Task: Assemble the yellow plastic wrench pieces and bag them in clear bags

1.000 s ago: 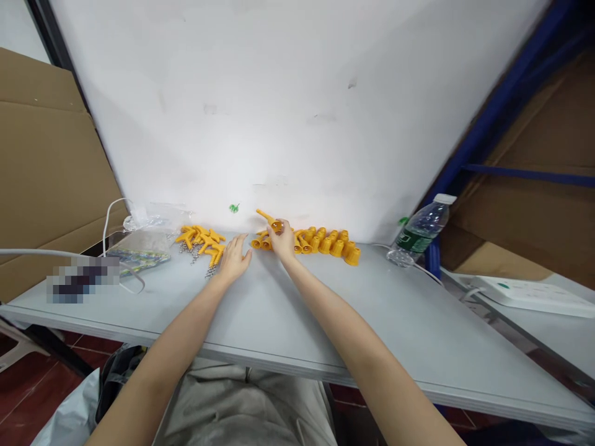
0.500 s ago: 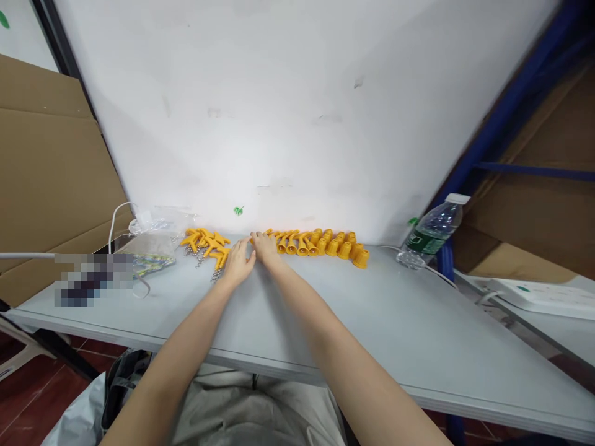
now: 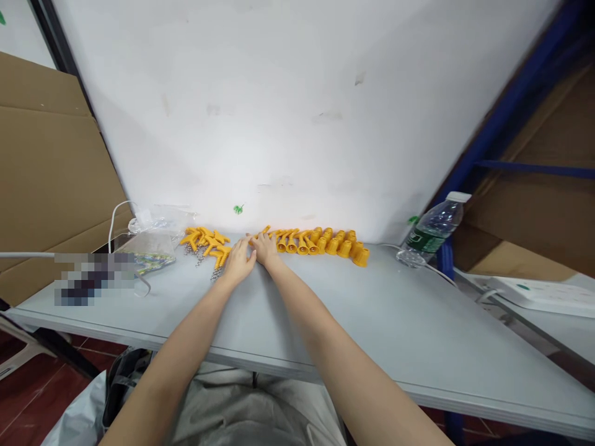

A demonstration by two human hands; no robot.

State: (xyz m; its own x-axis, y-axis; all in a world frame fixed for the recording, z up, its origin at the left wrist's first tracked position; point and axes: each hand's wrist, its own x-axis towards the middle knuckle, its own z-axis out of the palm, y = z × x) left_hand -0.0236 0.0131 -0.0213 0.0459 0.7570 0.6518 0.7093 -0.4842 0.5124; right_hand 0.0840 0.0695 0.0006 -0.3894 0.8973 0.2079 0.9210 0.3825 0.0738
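Observation:
My left hand [image 3: 238, 262] and my right hand [image 3: 265, 248] are close together at the back of the table. A sliver of a yellow plastic piece [image 3: 250, 241] shows between their fingertips, mostly hidden by my right hand, whose fingers are curled round it. My left fingers are bent forward, and what they hold is hidden. Left of them lies a loose pile of yellow handles [image 3: 204, 237], with metal spirals [image 3: 216, 272] sticking out. Right of my right hand runs a row of yellow cone-shaped pieces with slanted handles [image 3: 292, 243], followed by yellow cups [image 3: 344, 249].
A clear water bottle [image 3: 430, 232] with a green label leans at the right, near a blue metal frame [image 3: 483, 136]. Clear plastic bags [image 3: 160, 238] and a white cable [image 3: 113, 226] lie left. Behind rises a white panel [image 3: 279, 124]; cardboard [image 3: 46, 179] stands left.
Both hands have stayed in nearly the same place. A slanted yellow handle tip now shows more clearly above my right hand.

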